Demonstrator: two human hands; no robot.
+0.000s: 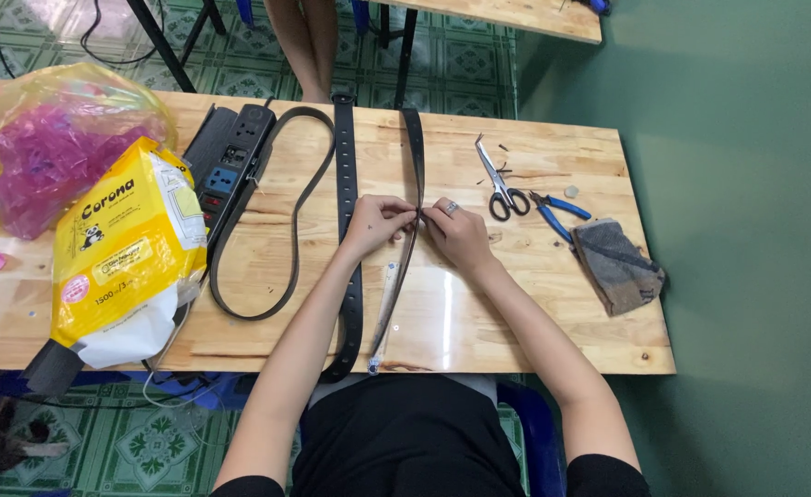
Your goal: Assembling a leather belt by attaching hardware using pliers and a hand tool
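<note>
A narrow dark belt strap (414, 147) runs from the table's far edge toward me across the wooden table (553, 304). My left hand (375, 224) and my right hand (459, 232), which wears a ring, meet at the middle of this strap and pinch it between fingertips. A wider black belt with holes (346, 166) lies just left of it, passing under my left forearm. A clear pen or thin tube (385, 313) lies beside the strap near the front edge.
Scissors (498, 184), blue-handled pliers (557, 213) and a grey cloth (617, 267) lie at the right. Another looped belt (281, 248), a black power strip (231, 156), a yellow package (120, 248) and a yellow-pink plastic bag (46, 138) sit left. Someone's legs (306, 41) stand beyond the table.
</note>
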